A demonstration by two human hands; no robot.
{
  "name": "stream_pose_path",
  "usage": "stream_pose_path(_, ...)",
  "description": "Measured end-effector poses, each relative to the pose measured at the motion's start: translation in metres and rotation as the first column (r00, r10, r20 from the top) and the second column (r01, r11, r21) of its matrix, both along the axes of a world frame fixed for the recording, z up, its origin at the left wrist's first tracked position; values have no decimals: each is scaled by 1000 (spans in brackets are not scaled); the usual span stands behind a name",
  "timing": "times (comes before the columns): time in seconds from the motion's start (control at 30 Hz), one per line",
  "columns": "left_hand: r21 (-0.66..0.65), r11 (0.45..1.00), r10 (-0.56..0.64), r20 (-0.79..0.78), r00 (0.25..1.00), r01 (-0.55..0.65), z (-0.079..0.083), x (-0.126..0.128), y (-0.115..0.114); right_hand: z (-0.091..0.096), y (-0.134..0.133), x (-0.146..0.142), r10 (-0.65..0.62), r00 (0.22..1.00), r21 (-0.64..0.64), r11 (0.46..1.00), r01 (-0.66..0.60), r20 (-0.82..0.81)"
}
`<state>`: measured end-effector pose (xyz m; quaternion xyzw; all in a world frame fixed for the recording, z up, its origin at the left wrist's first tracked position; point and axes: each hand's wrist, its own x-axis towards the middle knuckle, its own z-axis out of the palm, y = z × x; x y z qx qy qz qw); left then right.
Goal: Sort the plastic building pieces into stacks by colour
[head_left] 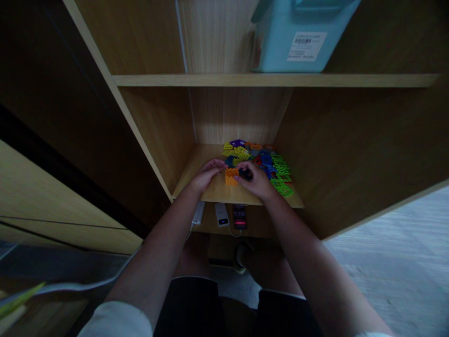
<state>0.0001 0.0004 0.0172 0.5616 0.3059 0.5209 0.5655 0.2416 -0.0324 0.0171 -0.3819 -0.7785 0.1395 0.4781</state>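
Orange interlocking-tile box (pixel 231 177): front of wooden shelf (pixel 206 193). Your right hand (pixel 256 180): thumb at its side; your left hand (pixel 206 174): narrow, just beside it. Can't tell if either grips.

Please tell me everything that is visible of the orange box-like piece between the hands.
The orange box-like piece looks plastic, with an open-looking top and a ridged front; finer detail is too small to tell. It is roughly upright, on or just above the wooden shelf. The right hand appears to touch its right side; contact with the left hand is unclear.
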Motion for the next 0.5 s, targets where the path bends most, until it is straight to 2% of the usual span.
stream_pose_path(0.17,3,1000,1,-7,1000,-1,-2,-1,1,0,0,3,-4,1000,-20,1000,4,8)
stream_pose_path(0.5,-1,1000,-3,13,1000,3,-4,-2,4,1,0,4,-36,999,22,999,37,-21)
